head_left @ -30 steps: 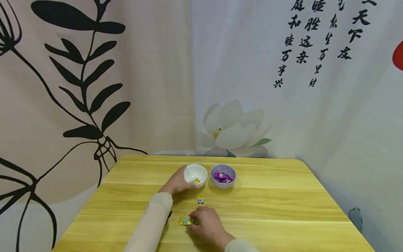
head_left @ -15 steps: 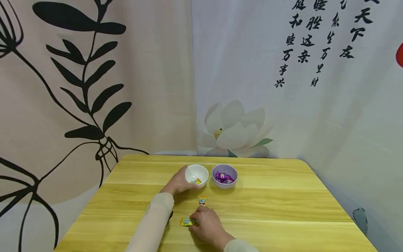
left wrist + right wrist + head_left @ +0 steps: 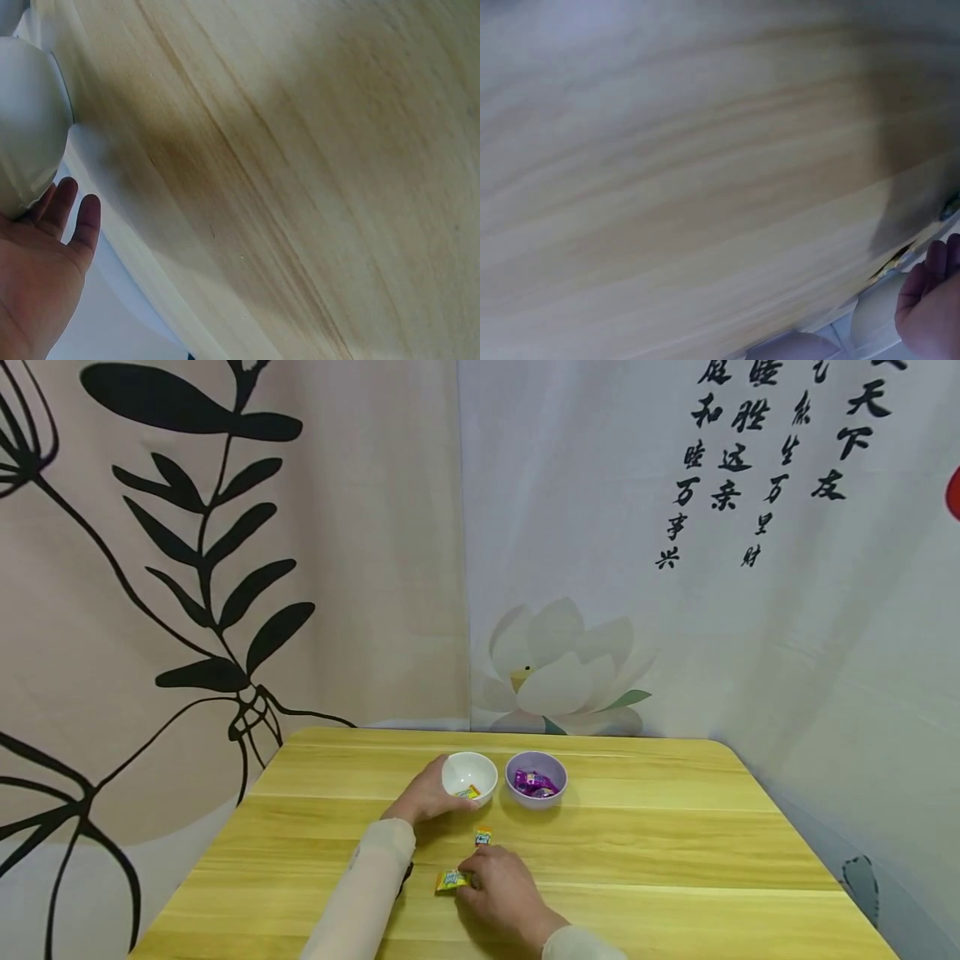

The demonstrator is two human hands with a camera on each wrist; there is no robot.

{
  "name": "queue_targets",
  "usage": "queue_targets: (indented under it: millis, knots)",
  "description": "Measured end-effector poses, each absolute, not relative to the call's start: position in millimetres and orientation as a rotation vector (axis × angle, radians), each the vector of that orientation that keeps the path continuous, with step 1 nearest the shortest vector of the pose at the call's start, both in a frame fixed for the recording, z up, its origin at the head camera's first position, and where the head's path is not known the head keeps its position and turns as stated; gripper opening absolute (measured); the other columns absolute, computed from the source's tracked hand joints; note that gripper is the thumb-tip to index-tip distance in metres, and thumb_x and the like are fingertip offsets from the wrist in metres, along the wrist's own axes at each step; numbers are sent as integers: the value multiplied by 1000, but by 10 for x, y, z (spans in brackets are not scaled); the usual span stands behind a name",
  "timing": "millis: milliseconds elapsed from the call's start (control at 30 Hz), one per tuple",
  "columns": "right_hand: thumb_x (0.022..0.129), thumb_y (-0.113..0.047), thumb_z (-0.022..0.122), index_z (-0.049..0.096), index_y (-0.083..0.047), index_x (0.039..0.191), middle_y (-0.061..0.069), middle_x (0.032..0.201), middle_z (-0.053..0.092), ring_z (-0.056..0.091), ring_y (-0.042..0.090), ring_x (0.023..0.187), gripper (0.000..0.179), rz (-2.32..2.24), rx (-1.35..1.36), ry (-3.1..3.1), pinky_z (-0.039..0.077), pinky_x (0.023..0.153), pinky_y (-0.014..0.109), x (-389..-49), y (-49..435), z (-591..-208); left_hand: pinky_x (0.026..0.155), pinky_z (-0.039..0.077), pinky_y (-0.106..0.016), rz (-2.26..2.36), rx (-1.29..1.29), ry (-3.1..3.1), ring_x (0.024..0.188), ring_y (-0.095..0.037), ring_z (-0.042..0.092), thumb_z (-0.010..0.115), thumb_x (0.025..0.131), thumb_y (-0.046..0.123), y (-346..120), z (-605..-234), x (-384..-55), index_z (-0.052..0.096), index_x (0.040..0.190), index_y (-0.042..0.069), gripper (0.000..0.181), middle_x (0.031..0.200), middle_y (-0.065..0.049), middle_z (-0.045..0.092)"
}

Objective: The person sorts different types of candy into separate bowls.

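Observation:
My left hand (image 3: 431,795) holds the side of a white bowl (image 3: 467,768), thumb along its near side; a yellow-wrapped candy (image 3: 468,792) lies inside. In the left wrist view, the fingers of the left hand (image 3: 41,277) reach up against the outside of the white bowl (image 3: 30,120). My right hand (image 3: 501,887) pinches the end of a yellow-green wrapped candy (image 3: 452,882) close over the table. Just beyond its fingers lies another wrapped candy (image 3: 483,837), partly hidden by the hand. The right hand (image 3: 934,307) shows only at the edge of the right wrist view.
A light purple bowl (image 3: 512,783) stands right of the white one, with purple-wrapped candies (image 3: 534,783) in it. The wooden table (image 3: 675,843) ends at a printed curtain (image 3: 390,568) behind. A small dark object (image 3: 405,875) shows beside the left sleeve.
The right hand has shifted slightly right, and the candy at its fingertips has turned and shows more of its wrapper. The left hand and the white bowl stay in place.

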State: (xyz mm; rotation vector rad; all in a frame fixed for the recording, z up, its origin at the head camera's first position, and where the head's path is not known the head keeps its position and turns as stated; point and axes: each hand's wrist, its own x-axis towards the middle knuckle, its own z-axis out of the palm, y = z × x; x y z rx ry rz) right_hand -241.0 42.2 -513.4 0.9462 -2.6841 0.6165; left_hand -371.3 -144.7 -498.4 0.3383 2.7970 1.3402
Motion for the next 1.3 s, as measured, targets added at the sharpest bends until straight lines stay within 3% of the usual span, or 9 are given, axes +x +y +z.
queue_targets:
  millis: [167, 600, 933, 1300]
  knots:
    - [80, -25, 78, 76, -14, 97, -4, 98, 66, 62, 15, 94, 21, 659, 877, -2675, 51, 84, 32, -2433, 515, -5085, 98, 46, -48, 1336, 305, 2785, 111, -27, 57, 94, 63, 42, -1445, -4988, -3715, 44, 141, 9, 98, 124, -8, 58]
    - [82, -25, 79, 76, -9, 102, -1, 93, 64, 61, 17, 83, 25, 714, 670, -2657, 53, 74, 37, -2621, 726, -4845, 98, 46, -48, 1348, 315, 2780, 111, -27, 57, 95, 63, 39, -1489, -4991, -3732, 43, 143, 8, 100, 126, -8, 57]
    - [82, -18, 80, 74, -3, 100, 7, 98, 68, 65, 24, 89, 24, 753, 574, -2571, 55, 78, 43, -2873, 747, -4674, 94, 48, -48, 1364, 416, 2774, 108, -29, 59, 95, 65, 34, -1461, -4996, -3717, 44, 140, 3, 96, 123, -12, 58]
    - [87, -24, 75, 74, -6, 108, 7, 101, 68, 65, 27, 94, 28, 806, 421, -2657, 53, 83, 45, -3201, 622, -4602, 94, 47, -47, 1350, 381, 2765, 108, -28, 58, 94, 66, 37, -1473, -4996, -3726, 42, 142, 5, 97, 125, -10, 57]
